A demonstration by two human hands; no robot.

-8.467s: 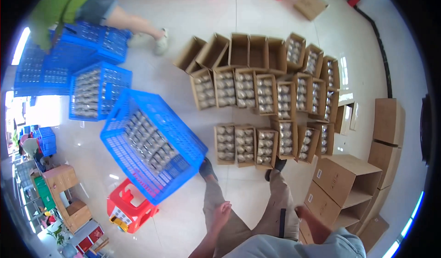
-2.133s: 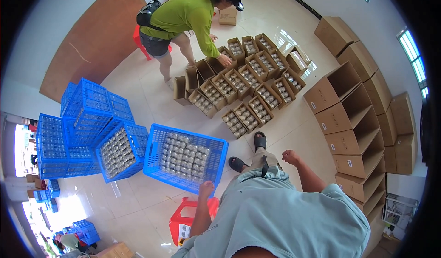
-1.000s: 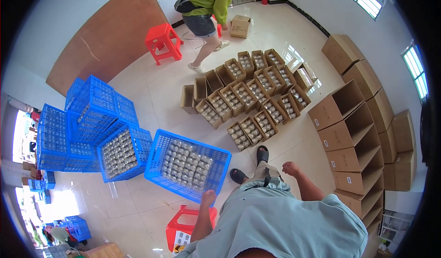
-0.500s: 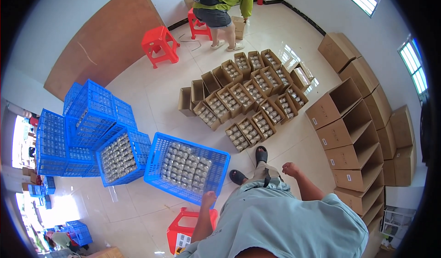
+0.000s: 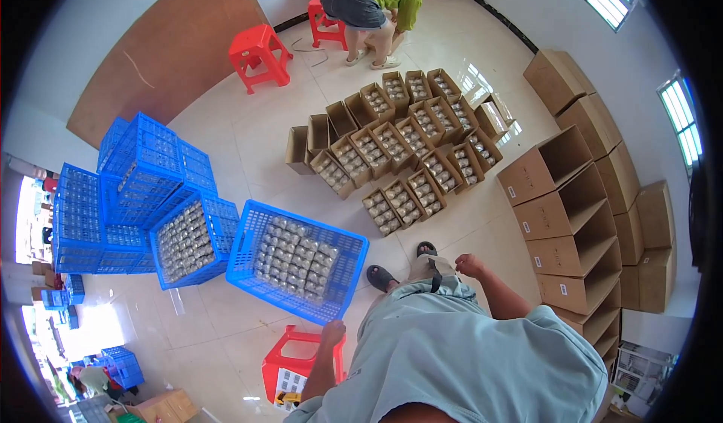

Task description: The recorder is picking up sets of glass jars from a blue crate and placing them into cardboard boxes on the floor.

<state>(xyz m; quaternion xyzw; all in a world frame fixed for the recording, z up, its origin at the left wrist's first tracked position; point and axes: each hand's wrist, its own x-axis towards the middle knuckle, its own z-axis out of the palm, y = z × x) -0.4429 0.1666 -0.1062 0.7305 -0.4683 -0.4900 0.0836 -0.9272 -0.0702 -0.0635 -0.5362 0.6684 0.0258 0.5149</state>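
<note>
My left hand [image 5: 333, 332], fingers curled closed, is at the near rim of a blue plastic crate [image 5: 235, 268]. I see nothing in it; whether it touches the rim is unclear. Rows of round, silvery, clear-wrapped items [image 5: 297, 257] fill the middle of that crate. On the right side of my body, my right hand [image 5: 468, 265] is closed in a loose fist, with nothing visible in it. A red plastic stool [image 5: 282, 355] with a printed sheet and a small yellow thing on it stands beside my left forearm.
Ahead on the tiled floor stand several open cartons [image 5: 407, 144], most filled with similar wrapped items. Stacked blue crates [image 5: 143, 167] rise at left; large open cartons [image 5: 557, 219] line the right wall. A person in a green top [image 5: 376, 1] bends over a carton near red stools [image 5: 260, 54].
My left hand has moved slightly down and left, lower against the crate's rim. My right hand has risen a little. The person at the back has bent lower over a carton.
</note>
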